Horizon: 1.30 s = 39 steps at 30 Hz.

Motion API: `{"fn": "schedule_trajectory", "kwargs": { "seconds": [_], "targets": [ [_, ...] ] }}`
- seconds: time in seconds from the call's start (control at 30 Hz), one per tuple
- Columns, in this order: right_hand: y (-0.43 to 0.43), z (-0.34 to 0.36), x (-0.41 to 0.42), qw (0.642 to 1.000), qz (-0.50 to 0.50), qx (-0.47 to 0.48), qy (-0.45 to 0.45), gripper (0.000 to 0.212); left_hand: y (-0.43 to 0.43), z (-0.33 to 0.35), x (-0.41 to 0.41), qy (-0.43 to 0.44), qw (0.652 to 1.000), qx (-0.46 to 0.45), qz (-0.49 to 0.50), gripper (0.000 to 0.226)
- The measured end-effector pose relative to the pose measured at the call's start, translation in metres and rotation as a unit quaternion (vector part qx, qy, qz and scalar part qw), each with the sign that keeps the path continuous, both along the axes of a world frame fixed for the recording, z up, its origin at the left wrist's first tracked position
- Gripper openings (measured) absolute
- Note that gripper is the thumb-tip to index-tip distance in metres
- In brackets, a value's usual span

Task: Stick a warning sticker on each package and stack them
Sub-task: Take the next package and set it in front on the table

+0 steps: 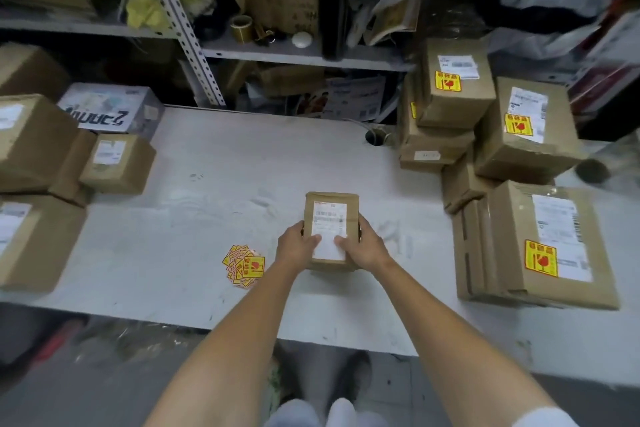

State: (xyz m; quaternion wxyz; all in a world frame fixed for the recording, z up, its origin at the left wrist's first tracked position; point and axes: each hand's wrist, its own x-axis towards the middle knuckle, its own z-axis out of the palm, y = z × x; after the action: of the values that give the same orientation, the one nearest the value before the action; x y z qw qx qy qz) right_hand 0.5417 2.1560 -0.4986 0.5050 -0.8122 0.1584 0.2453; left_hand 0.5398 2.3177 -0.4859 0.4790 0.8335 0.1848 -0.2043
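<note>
Package [330, 215] | gripped by left hand [299, 246] and right hand [363, 246], thumbs pressing label | risk: warning sticker from near-left pile [244, 265] covers barcode

small brown cardboard package [329, 222], white label up, centre | fanned yellow-red warning stickers [244, 265] just left | stickered brown boxes [526, 128] stacked right

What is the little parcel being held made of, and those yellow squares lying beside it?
Small brown box-shaped package: looks like matte brown cardboard, with folded edges and a white paper label on top. Pile of thin yellow square stickers: probably printed paper or film, fanned out flat; cannot tell which.
</note>
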Motion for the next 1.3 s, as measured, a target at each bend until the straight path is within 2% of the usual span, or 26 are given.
{"fn": "schedule_trajectory", "kwargs": {
  "seconds": [0.2, 0.7, 0.87, 1.07, 1.17, 1.3],
  "targets": [
    [0.008, -0.018, -0.005, 1.000, -0.007, -0.022, 0.013, 0.067, 0.005, -0.017, -0.006, -0.018, 0.999, 0.022, -0.024, 0.038],
    [0.034, -0.017, -0.007, 0.999, -0.037, -0.017, 0.011, 0.058, 0.046, -0.028, -0.006, -0.020, 0.996, 0.032, -0.079, 0.045],
    [0.037, -0.010, -0.002, 0.999, -0.039, -0.001, 0.025, 0.059, 0.078, -0.033, -0.015, 0.012, 0.992, 0.089, -0.091, 0.055],
    [0.039, -0.003, 0.002, 0.998, -0.028, -0.031, 0.041, 0.058, 0.118, -0.029, -0.026, -0.046, 0.972, 0.216, -0.085, 0.037],
    [0.039, -0.005, 0.003, 0.998, -0.032, -0.034, 0.049, 0.058, 0.132, -0.035, -0.033, -0.044, 0.959, 0.253, -0.123, 0.040],
    [0.039, -0.009, 0.002, 0.998, -0.038, -0.031, 0.047, 0.058, 0.136, -0.053, -0.048, -0.062, 0.924, 0.293, -0.238, 0.044]
  ]
}}
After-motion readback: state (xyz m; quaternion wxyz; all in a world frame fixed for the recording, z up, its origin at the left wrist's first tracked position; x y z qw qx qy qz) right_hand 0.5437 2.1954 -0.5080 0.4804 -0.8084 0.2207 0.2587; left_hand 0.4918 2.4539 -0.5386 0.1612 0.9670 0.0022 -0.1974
